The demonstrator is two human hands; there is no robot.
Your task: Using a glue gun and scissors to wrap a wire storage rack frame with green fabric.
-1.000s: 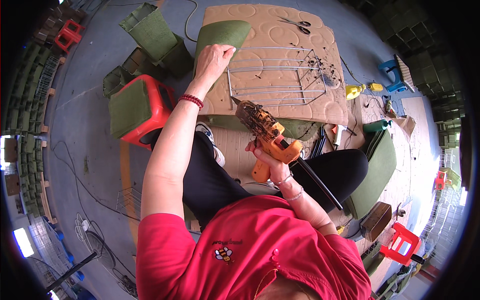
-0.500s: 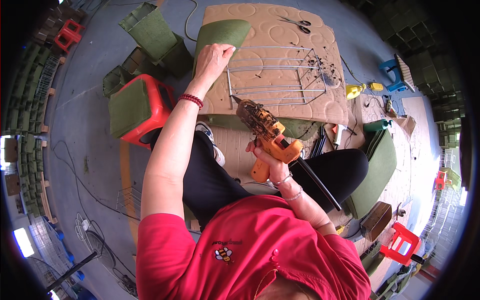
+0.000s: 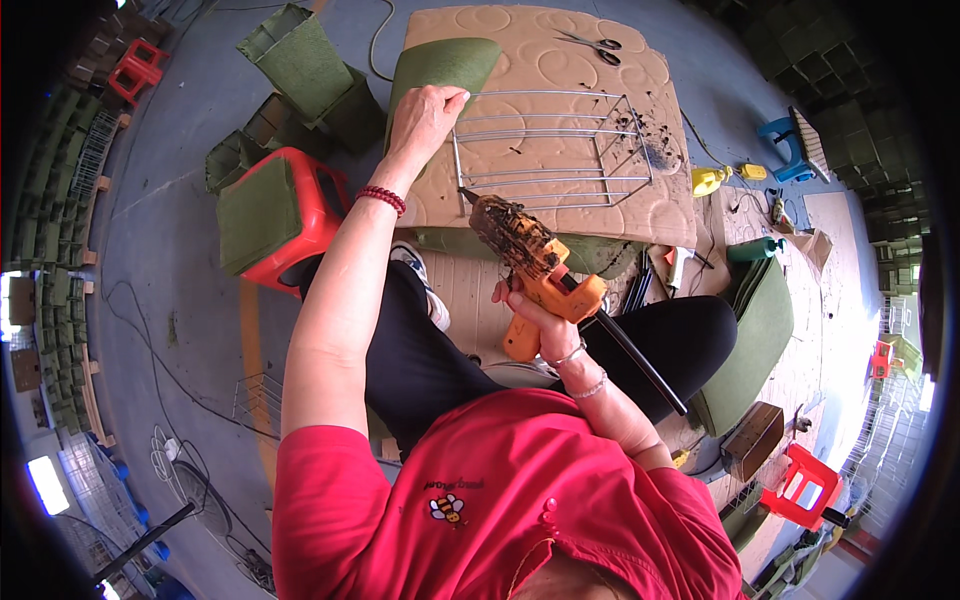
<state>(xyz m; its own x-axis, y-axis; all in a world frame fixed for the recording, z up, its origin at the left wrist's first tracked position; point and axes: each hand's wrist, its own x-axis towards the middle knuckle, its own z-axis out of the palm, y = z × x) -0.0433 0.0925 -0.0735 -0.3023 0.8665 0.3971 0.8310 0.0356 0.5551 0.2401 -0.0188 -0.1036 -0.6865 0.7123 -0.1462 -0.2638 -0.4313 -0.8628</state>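
Left hand: the left hand (image 3: 425, 115) reaches far forward with the arm nearly straight and rests, fingers curled, on the corner of the bare wire frame of thin grey metal rods (image 3: 548, 140); it seems to pin the frame so that it does not slide while it is worked on.
Right hand: the right hand (image 3: 535, 318) is closed round the grip of the orange hot-glue gun with a dirty, crusted barrel (image 3: 530, 258), held close to the body and tilted so that the nozzle points up and left toward the frame's near-left corner.
Nozzle: it sits just at the near rod of the frame; I cannot tell whether it touches.
Wire frame: a box-like cage of parallel rods and cross-bars, lying flat on the tan quilted board with pressed spiral patterns (image 3: 600, 80), dark crumbs scattered at its right end.
Board: it serves as a low work surface in front of the seated person, above a folded dark green felt-like sheet (image 3: 600, 252).
Green panel: a curved piece of green felt (image 3: 440, 70) lies under and behind the left hand, just beside the frame.
Stool: a red plastic stool topped with a green pad (image 3: 272, 212) stands at the person's left, near the knee.
Scissors: grey metal scissors (image 3: 590, 42) lie at the board's far edge, well apart from both hands.
Bottles: small yellow squeeze bottles (image 3: 712, 180) stand right of the board.
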